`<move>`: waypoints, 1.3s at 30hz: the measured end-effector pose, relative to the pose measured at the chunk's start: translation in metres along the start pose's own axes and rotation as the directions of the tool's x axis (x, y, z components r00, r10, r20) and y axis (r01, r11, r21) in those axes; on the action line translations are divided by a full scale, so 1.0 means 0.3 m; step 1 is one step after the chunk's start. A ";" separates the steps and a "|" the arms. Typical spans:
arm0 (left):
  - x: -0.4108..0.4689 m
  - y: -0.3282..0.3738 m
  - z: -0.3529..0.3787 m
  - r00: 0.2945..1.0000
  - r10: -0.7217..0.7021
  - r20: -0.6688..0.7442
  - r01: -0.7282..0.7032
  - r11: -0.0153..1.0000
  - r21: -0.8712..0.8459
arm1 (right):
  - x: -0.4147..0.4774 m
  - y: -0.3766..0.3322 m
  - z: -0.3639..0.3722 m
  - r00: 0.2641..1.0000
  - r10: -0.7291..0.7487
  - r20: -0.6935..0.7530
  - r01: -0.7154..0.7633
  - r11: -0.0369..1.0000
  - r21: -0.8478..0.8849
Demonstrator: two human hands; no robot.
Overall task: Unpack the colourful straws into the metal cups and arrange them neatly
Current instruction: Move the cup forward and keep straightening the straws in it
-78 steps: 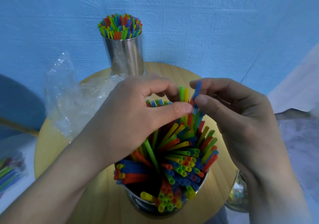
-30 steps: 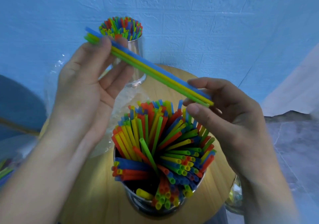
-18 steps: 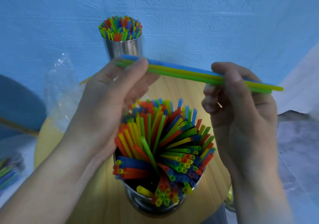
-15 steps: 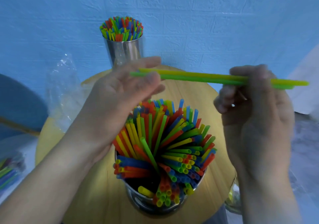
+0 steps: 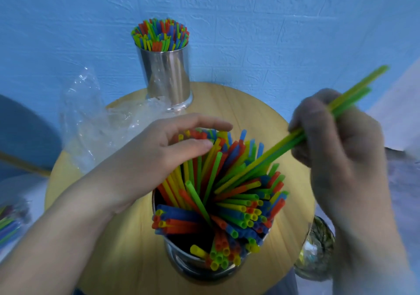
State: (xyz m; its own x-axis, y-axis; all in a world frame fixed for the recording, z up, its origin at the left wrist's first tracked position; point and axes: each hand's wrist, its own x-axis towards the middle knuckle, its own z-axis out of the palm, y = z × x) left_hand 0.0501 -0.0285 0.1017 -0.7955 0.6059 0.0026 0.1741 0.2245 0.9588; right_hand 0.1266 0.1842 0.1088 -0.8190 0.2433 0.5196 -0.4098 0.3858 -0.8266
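The step in hand is topping up the near metal cup point(image 5: 181, 259) at the lower centre of the frame. The right hand point(image 5: 336, 140), blurred at the right, has its grip clamped on a small bundle of held straws point(image 5: 261, 160), yellow and green. They slant from the upper right down to the cup, and their lower ends reach in among the loose straws point(image 5: 227, 203) already there. The left hand point(image 5: 163, 149) comes in from the lower left. Its grip is apart, with relaxed fingers and thumb resting on the straw tops at the cup's far side, apparently steadying them or pressing them aside.

Next, the bundle probably needs tipping more upright and sliding down into a gap. After that the fanned, crossing straws need gathering until they stand parallel. They look light and slippery, so a push in 1 place may splay others.

The far metal cup point(image 5: 168, 71) at the upper centre is a polished, mirror-like cylinder. Its packed straws point(image 5: 160, 35) stand upright with even tops, and that cup looks finished. All the straws are thin, hollow, matte plastic tubes in red, blue, green and yellow. Both cups stand on a round desk point(image 5: 227, 103) of pale wood grain. Crumpled clear wrapping point(image 5: 91, 117) lies at its left edge.
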 end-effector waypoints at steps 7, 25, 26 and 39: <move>-0.002 0.001 0.009 0.999 0.007 -0.035 -0.007 1.000 -0.009 | -0.010 -0.001 0.030 0.990 0.011 0.140 -0.019 0.999 0.051; 0.040 0.080 0.031 0.995 0.103 0.005 -0.100 0.952 0.289 | -0.011 0.063 0.007 0.882 0.242 0.403 -0.273 0.962 0.020; 0.042 0.084 0.033 0.996 0.093 0.016 -0.093 0.949 0.303 | -0.008 0.063 0.002 0.863 0.269 0.427 -0.303 0.953 0.012; 0.040 0.064 0.022 0.989 0.144 -0.044 -0.124 0.942 0.311 | 0.003 0.044 0.009 0.910 0.256 0.325 -0.259 0.965 -0.033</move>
State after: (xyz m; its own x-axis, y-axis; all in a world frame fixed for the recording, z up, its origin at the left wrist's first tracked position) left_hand 0.0478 -0.0119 0.1184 -0.7866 0.5981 0.1535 0.4433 0.3739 0.8146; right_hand 0.1194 0.1870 0.0977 -0.9811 0.0307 0.1912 -0.1697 0.3388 -0.9254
